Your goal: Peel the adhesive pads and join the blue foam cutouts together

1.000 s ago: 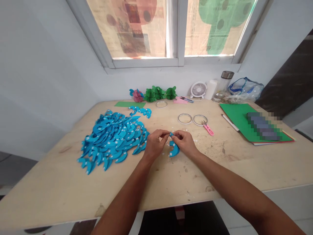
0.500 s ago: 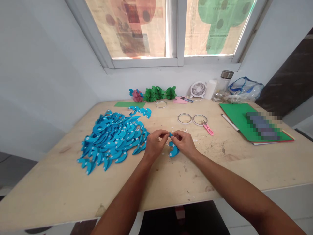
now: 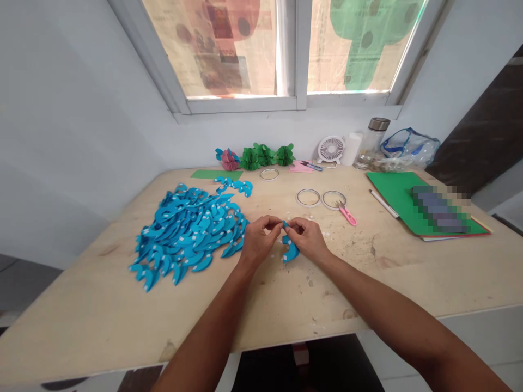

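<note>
Both my hands meet over the middle of the table, pinching a blue curved paper piece (image 3: 291,251) between them. My left hand (image 3: 260,235) has its thumb and fingertips closed at the upper tip of the piece. My right hand (image 3: 307,235) grips the same tip from the other side, and its fingers partly hide the paper. The lower part of the piece hangs below the fingers and bears a small white square. To the left spreads a large heap of similar blue paper pieces (image 3: 192,223), many with small white squares on them.
Tape rolls (image 3: 308,198) and pink-handled snips (image 3: 347,213) lie beyond my right hand. Green paper pompoms (image 3: 263,155), a small fan (image 3: 331,149) and a glass bottle (image 3: 373,142) stand along the wall. A pen (image 3: 384,204) and green sheets (image 3: 394,188) with a blurred dark object lie right.
</note>
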